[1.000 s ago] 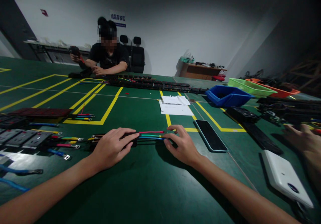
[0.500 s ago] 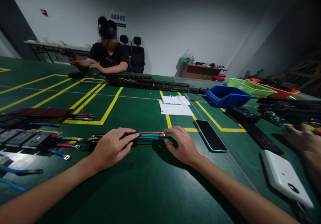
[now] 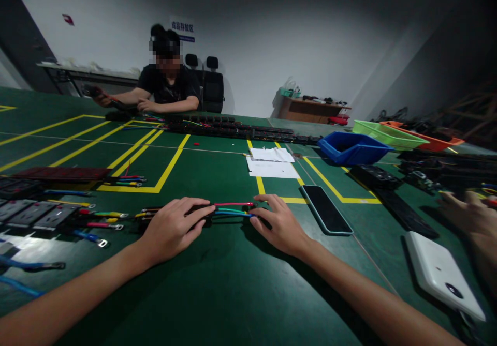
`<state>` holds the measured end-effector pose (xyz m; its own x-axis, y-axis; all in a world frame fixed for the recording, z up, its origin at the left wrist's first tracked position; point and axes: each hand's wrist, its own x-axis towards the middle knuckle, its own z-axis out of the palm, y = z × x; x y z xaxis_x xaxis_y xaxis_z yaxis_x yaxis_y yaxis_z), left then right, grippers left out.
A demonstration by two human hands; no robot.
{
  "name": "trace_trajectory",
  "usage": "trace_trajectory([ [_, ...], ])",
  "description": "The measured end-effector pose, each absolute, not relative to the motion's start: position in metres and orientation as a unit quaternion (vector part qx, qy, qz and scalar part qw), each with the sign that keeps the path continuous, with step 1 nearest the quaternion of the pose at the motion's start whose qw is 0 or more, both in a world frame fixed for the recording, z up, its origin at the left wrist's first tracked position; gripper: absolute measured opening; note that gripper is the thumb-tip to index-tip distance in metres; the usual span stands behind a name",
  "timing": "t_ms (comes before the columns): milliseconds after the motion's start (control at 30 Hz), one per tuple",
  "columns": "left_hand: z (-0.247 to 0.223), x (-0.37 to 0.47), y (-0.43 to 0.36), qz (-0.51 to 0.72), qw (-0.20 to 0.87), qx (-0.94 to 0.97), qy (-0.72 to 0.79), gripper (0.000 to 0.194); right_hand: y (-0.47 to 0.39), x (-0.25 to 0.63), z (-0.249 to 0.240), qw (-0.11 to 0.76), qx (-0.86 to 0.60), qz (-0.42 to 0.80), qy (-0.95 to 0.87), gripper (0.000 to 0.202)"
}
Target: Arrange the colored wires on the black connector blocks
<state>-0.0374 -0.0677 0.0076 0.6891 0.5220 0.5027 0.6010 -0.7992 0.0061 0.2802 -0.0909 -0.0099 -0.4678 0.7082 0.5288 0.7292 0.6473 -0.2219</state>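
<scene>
My left hand [image 3: 176, 227] lies closed over a dark, narrow strip [image 3: 145, 221], which it mostly covers. From under its fingers a red wire [image 3: 233, 204], a green wire [image 3: 232, 210] and a blue wire [image 3: 233, 214] run to the right across the green table. At their far ends my right hand [image 3: 279, 228] is closed, thumb and fingers around the tips of the blue and green wires. The red wire's lug lies by the index finger. My fingertips partly hide the other ends.
Socket strips [image 3: 54, 216] with lugged wires lie at left. A phone [image 3: 326, 210], paper sheets [image 3: 272, 168], a blue bin [image 3: 353, 149] and a white device [image 3: 442, 273] are at right. Across the table sits a co-worker [image 3: 169, 85]; another person's hand [image 3: 466, 214] is at the right edge.
My right hand has shifted slightly left, its thumb now over the blue and green wire ends. The left hand stays put. Across the table, the co-worker's hand with a tool has moved left and lower.
</scene>
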Motion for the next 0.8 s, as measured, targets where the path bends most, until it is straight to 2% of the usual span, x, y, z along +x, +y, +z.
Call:
trace_trajectory([
  [133, 0.009, -0.037, -0.067, -0.247, 0.080, -0.916, -0.305, 0.039, -0.089, 0.283, -0.015, 0.330, -0.433, -0.012, -0.839, 0.021],
  [333, 0.010, -0.037, -0.068, -0.244, 0.080, -0.918, -0.303, 0.039, -0.084, 0.284, -0.021, 0.331, -0.445, 0.000, -0.832, 0.009],
  [533, 0.009, -0.037, -0.068, -0.247, 0.077, -0.916, -0.307, 0.039, -0.085, 0.284, -0.022, 0.357, -0.432, -0.010, -0.828, 0.013],
  [800, 0.007, -0.038, -0.068, -0.246, 0.081, -0.916, -0.306, 0.039, -0.088, 0.283, -0.017, 0.329, -0.421, -0.041, -0.844, 0.016],
])
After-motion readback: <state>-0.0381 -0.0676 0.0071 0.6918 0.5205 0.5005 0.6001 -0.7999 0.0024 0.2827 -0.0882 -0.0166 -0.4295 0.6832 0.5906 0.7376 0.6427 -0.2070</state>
